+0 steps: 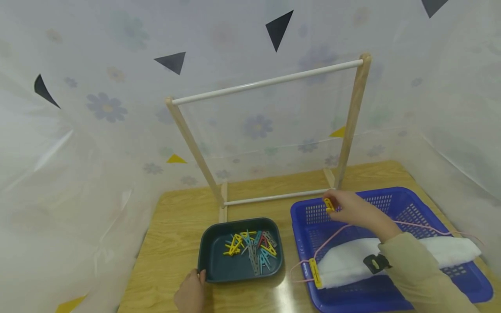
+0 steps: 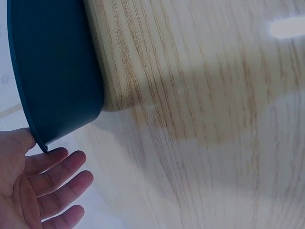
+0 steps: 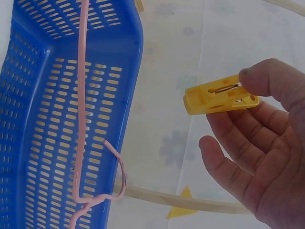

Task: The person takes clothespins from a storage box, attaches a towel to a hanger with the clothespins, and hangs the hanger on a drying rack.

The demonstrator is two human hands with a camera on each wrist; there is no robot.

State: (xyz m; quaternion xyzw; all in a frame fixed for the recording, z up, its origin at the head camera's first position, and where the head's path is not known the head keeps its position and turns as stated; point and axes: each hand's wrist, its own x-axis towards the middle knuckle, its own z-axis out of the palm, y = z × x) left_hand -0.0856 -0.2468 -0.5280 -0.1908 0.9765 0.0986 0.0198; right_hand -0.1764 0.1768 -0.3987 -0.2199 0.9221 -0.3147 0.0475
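Note:
My right hand (image 1: 354, 211) pinches a yellow clothespin (image 3: 217, 95) between thumb and fingers, above the far side of a blue basket (image 1: 399, 194). Across that basket lies a pink hanger (image 1: 330, 238) with a white cloth (image 1: 348, 258) on it. Another yellow clothespin (image 1: 315, 273) is clipped at the cloth's left end. At the near left corner of a dark green tray (image 1: 231, 268), my left hand (image 1: 191, 293) pinches the rim, thumb above and index finger below, other fingers spread in the left wrist view. Several clothespins (image 1: 254, 252) in yellow, blue, grey and red lie inside the tray.
Behind the tray and basket stands a wooden rack with a white top bar (image 1: 270, 81) and a lower bar (image 1: 274, 198). Everything rests on a wood-grain table (image 1: 168, 234). A pale flowered sheet (image 1: 105, 143) surrounds the back and sides.

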